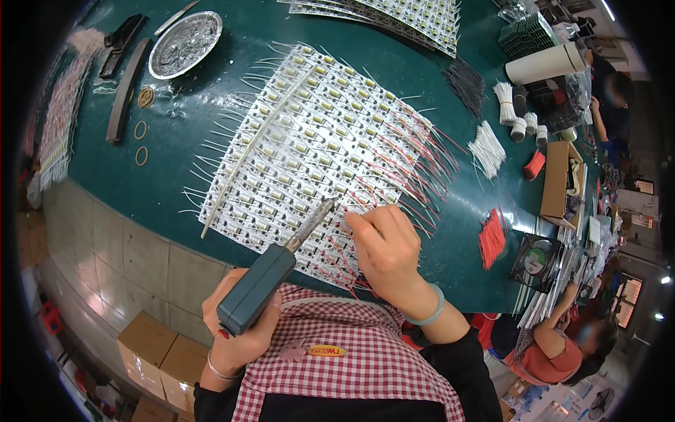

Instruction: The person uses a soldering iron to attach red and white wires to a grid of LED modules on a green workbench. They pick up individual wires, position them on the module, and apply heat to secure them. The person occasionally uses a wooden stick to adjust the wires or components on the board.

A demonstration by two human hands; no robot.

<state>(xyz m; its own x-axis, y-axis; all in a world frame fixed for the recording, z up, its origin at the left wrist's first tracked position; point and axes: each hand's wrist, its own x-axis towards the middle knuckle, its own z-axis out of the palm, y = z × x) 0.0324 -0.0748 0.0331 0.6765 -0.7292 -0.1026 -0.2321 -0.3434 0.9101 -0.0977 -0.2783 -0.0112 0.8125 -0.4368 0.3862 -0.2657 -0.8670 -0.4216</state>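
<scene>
**A:** ok so what's going on at this bench rn?

**B:** Person's left hand (pixel 235 330) is wrapped tight around a teal-handled soldering iron (pixel 278 271), tip down on the near edge of a big panel of small LED boards (pixel 309 141) on the green table (pixel 176 204). Right hand (pixel 385 246) has fingers pressed together, pinching what looks like a thin red wire (pixel 351 207) just beside the iron tip. Can't see the wire end itself tbh, too small.

**A:** how far along?

**B:** Judging by the leads: white wires stick out along the left and top sides, red ones (pixel 415 158) fan off the right side and near corner. So lots of rows look wired, the red side prob partly done. Work's at the near edge now. Can't tell how many pads are still bare.

**A:** spare stock?

**B:** Yep, bundle of red wires (pixel 492 238) and white wire bundles (pixel 486 149) off to the right, well apart from the hands. More panels (pixel 394 17) at the far edge. Round metal dish (pixel 185 43) and rubber bands (pixel 141 130) far left.
</scene>
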